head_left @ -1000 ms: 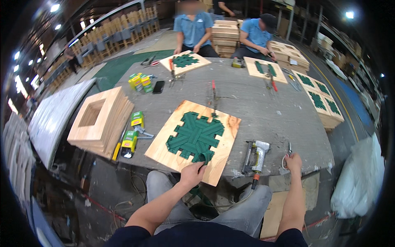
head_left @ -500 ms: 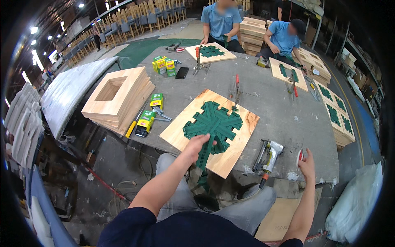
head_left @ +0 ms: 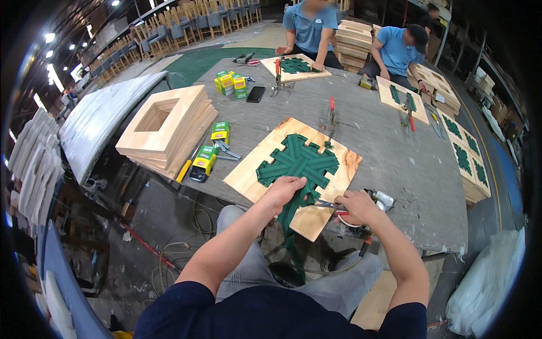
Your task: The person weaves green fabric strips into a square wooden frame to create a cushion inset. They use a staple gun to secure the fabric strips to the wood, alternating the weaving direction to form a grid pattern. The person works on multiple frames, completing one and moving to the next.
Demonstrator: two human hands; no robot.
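Note:
A square wooden panel (head_left: 241, 176) lies at the table's near edge, with green webbing straps (head_left: 302, 161) woven across its middle. My left hand (head_left: 287, 193) is closed, pinching a loose webbing strap (head_left: 288, 217) whose tail hangs over the near edge. My right hand (head_left: 362, 208) is closed round the handles of scissors (head_left: 342, 214) with red and white grips. Their blades reach left to the strap, just beside my left fingers; whether they touch it I cannot tell. Behind my right hand a staple gun (head_left: 384, 199) is partly hidden.
A red-handled clamp (head_left: 331, 107) stands at the panel's far edge. Left of it are staple boxes (head_left: 204, 161), loose staple strips and stacked wooden frames (head_left: 186, 121). A phone (head_left: 256, 94) lies farther back. Two people in blue shirts (head_left: 310, 28) work at similar panels across the table.
My right hand has brought the scissors in from the table's right side to the strap. My left hand still grips the strap, slightly farther right in the picture. The whole view has shifted a little.

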